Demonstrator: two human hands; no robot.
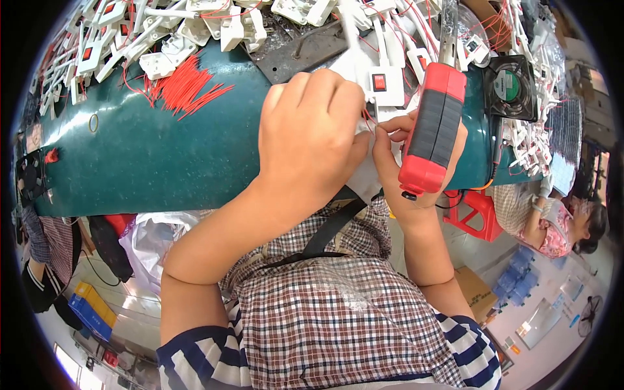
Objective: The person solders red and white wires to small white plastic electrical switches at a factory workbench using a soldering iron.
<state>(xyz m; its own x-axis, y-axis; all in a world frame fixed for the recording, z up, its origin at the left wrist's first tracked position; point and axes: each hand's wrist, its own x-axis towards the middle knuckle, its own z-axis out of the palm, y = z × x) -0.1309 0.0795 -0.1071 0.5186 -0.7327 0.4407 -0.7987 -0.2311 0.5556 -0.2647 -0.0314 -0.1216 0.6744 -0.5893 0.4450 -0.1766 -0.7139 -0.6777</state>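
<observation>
My left hand [312, 123] is closed, knuckles up, over the near side of a white plastic housing with a red rocker switch [379, 82]. What its curled fingertips hold is hidden. Thumb and forefinger of my right hand [392, 146] are pinched together at a thin red wire [369, 117] just below that housing. A tool with a red and dark grey handle [434, 123] and a metal front end covers much of my right hand. Whether the palm grips this tool, I cannot tell.
White housings [227, 29] and cables crowd the far side of the green tabletop [162, 162]. Cut red wires [185, 88] lie at the left. A black fan [511, 88] stands at the right, near a red stool [474, 218] and another person [546, 221].
</observation>
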